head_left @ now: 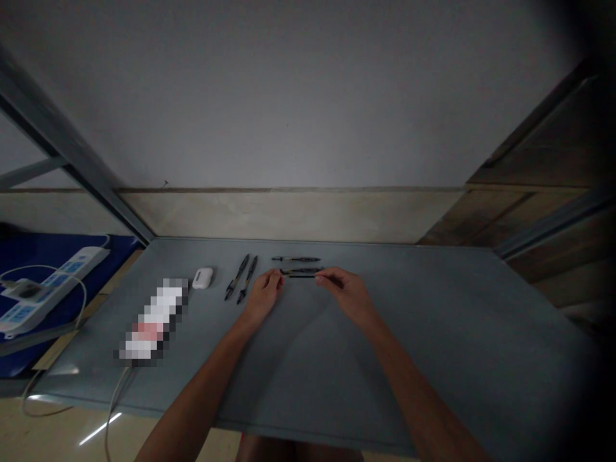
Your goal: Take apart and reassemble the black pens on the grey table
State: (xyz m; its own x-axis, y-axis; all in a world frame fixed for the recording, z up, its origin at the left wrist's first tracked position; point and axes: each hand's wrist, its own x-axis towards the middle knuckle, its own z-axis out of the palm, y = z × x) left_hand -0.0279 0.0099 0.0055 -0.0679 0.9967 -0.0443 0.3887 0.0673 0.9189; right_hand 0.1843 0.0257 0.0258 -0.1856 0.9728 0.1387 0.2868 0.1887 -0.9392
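Though hands (262, 296) (346, 294) on a pen (302, 276), two pens (248, 280) just beside

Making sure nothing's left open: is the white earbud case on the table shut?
Shut: the white earbud case lies on the grey table as one closed rounded block, lid down, with no earbuds showing.

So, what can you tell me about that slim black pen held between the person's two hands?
The slim black pen looks like smooth plastic and lies level, running side to side. Its ends are pinched by the fingers of the left hand and the fingers of the right hand. Another dark pen lies just behind it; whether they touch is too small to tell.
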